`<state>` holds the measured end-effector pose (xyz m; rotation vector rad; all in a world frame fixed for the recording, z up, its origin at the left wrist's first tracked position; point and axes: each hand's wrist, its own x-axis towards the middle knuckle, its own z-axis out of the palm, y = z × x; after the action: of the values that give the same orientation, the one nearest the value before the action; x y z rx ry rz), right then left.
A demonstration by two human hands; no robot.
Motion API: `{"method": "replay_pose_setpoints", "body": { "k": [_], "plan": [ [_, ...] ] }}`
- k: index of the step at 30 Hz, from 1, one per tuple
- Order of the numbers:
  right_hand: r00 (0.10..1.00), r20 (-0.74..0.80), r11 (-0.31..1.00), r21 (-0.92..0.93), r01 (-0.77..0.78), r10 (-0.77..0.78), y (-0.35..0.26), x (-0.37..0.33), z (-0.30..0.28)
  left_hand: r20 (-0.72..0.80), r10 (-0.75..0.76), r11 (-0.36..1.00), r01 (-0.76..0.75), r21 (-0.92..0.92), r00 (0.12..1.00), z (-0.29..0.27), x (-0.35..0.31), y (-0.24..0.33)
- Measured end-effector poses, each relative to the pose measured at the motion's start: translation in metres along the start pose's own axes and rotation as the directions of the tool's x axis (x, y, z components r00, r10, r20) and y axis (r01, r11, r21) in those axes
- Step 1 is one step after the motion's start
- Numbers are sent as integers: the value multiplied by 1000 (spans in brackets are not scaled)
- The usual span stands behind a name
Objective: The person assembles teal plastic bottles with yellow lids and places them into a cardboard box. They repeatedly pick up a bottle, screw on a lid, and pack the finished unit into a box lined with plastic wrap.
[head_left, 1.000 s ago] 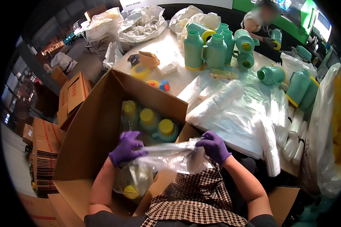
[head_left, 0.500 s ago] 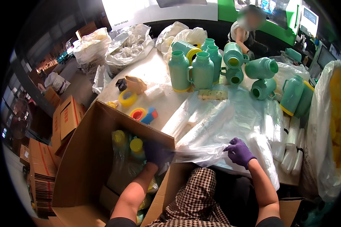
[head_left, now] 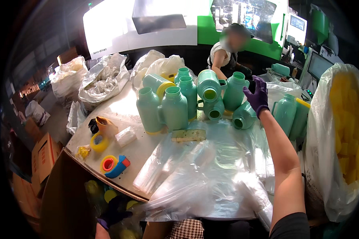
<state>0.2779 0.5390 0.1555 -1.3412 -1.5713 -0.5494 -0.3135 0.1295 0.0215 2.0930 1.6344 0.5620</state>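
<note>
My right hand [head_left: 257, 95], in a purple glove, is raised at the far side of the table with fingers apart. It is right beside an upright green plastic jug [head_left: 234, 93]; whether it touches the jug I cannot tell. Below it another green jug [head_left: 244, 116] lies with its mouth toward me. My left hand [head_left: 114, 212], also gloved, is low in the shadowed cardboard box [head_left: 70, 191], fingers apart, near yellow-bottomed jugs [head_left: 110, 195] in clear bags. Clear plastic bags [head_left: 195, 179] spread over the table in front of me.
Several green jugs [head_left: 175, 109] are grouped at the back, some stacked on their sides. Tape rolls [head_left: 99, 142] and a blue tape dispenser [head_left: 118, 167] lie left. A large sack of yellow parts [head_left: 335, 139] stands right. Across the table a co-worker [head_left: 223, 55] leans in.
My right hand has let go of the clear plastic and reached up to the jugs. The jug beside it, tipped before, now stands upright. The view has shifted; my left hand is lower in the box.
</note>
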Motion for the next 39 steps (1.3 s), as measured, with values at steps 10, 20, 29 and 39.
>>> {"method": "replay_pose_setpoints", "body": {
  "k": [10, 20, 29, 39],
  "plan": [
    [820, 572, 916, -322, 238, -12, -120, -62, 70, -267, -629, 692, 369, -621, 730, -38, -77, -10],
    [958, 198, 970, -86, 226, -206, -80, -27, 49, -268, 496, 867, -489, 100, 826, 43, -49, 165],
    [970, 220, 543, 806, -238, 98, -123, -84, -298, -525, 491, 678, -683, -271, 695, 7, -9, 186],
    [764, 244, 606, 488, -629, 597, -202, -394, -471, 303, 386, 540, 53, -840, 871, 150, 12, 237]
  ]
}}
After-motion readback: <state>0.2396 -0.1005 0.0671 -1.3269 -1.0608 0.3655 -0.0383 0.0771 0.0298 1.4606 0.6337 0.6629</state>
